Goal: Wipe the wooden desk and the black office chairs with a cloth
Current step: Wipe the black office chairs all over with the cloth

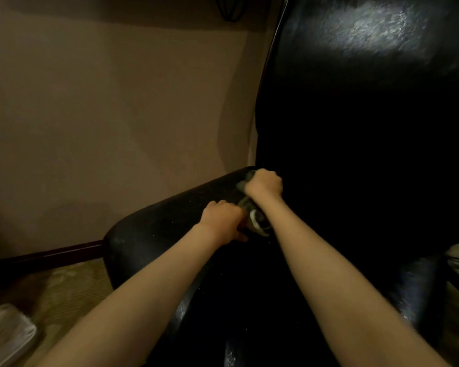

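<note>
A black office chair (355,128) fills the right half of the head view, its tall glossy backrest rising to the top. Its padded left armrest (170,221) runs from the backrest toward the lower left. My right hand (264,184) is closed on a dull greenish cloth (257,219) at the armrest's inner end, where it meets the backrest. My left hand (223,221) lies just in front of it on the armrest and grips the cloth's lower end. Most of the cloth is hidden by both hands. The wooden desk is out of view.
A beige wall (104,115) stands behind the armrest, with a dark skirting board (59,254) at its foot. Patterned carpet (72,292) lies at the lower left, with a pale flat object (6,337) in the corner. A dark fixture (229,9) hangs at the top.
</note>
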### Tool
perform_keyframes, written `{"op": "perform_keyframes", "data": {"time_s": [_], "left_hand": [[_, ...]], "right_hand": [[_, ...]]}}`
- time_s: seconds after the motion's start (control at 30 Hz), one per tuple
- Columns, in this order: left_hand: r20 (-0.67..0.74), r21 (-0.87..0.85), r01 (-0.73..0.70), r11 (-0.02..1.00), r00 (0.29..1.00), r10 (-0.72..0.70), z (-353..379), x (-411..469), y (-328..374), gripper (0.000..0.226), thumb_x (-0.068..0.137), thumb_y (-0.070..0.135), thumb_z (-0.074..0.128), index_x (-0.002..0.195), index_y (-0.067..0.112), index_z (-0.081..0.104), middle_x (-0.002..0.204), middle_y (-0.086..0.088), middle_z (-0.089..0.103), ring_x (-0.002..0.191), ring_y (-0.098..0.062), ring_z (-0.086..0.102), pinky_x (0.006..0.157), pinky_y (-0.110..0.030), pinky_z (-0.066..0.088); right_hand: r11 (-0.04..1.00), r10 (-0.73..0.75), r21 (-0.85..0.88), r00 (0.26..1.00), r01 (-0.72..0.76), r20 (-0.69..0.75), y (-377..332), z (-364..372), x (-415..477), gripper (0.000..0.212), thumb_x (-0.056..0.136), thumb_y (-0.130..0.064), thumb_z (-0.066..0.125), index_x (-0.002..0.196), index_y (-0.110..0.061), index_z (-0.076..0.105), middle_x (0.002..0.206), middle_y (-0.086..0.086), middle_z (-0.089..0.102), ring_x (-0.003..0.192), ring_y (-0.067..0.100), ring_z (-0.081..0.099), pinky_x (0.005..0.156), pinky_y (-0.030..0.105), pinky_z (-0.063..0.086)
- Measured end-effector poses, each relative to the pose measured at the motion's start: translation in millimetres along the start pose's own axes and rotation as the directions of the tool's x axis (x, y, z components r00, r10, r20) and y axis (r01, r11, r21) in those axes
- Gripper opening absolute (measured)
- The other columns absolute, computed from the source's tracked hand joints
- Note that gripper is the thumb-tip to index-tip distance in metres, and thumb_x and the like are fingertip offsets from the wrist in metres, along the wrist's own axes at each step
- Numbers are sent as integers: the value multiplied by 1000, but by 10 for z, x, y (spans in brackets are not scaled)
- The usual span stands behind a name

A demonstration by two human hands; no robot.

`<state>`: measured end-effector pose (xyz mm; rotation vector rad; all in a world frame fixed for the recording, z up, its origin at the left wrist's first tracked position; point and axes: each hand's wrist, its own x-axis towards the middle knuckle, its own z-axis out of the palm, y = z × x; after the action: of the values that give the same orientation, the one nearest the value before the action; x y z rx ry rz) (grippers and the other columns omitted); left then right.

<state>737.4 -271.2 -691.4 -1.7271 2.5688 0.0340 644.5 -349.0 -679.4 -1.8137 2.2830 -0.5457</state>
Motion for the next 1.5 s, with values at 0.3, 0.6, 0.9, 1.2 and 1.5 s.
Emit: {"op": "perform_keyframes", "data": {"time_s": [0.3, 0.6, 0.9, 1.2, 1.5], "left_hand": [[46, -330, 70, 941, 997, -58, -28, -188, -87, 25, 86, 40, 62, 91, 18, 52, 92, 1, 54, 88, -15, 51, 84, -34, 37], [-1, -350, 105, 931, 994, -112, 123, -177, -84, 21, 86, 43, 61, 85, 24, 53, 83, 8, 53, 95, -16, 55, 98, -39, 34], [-38, -272, 116, 955, 991, -131, 19, -160, -162, 23, 85, 44, 62, 87, 26, 49, 77, 12, 46, 79, -13, 50, 62, -26, 35], [18, -358, 192, 914, 980, -199, -184, 192, -377, 18, 82, 31, 70, 93, 19, 61, 104, -4, 61, 100, -23, 58, 84, -36, 48], [85, -221, 124, 967, 991, -108, -77, 375, -350, 25, 85, 28, 67, 105, 14, 63, 111, -8, 61, 103, -26, 58, 78, -34, 43]], "right_hand": [[988, -1, 153, 995, 17, -99, 301, -487, 139, 33, 92, -23, 55, 119, -5, 59, 123, 16, 58, 115, 33, 55, 88, 36, 47], [986, 38, -162, 996, -50, -76, 592, -186, 156, 22, 92, -8, 52, 111, -2, 62, 113, 16, 61, 105, 32, 58, 82, 40, 54], [949, -212, 254, 975, 188, 70, -420, 105, 36, 31, 91, -24, 52, 118, -10, 61, 123, 13, 59, 113, 31, 57, 85, 32, 48], [974, -60, -224, 993, 36, -103, 490, -68, 846, 22, 94, -9, 50, 115, -3, 57, 117, 18, 57, 110, 35, 53, 82, 37, 47], [878, -475, 4, 869, 479, 139, -371, 216, 703, 25, 92, -22, 51, 108, -11, 67, 107, 12, 65, 97, 27, 61, 70, 29, 45]]}}
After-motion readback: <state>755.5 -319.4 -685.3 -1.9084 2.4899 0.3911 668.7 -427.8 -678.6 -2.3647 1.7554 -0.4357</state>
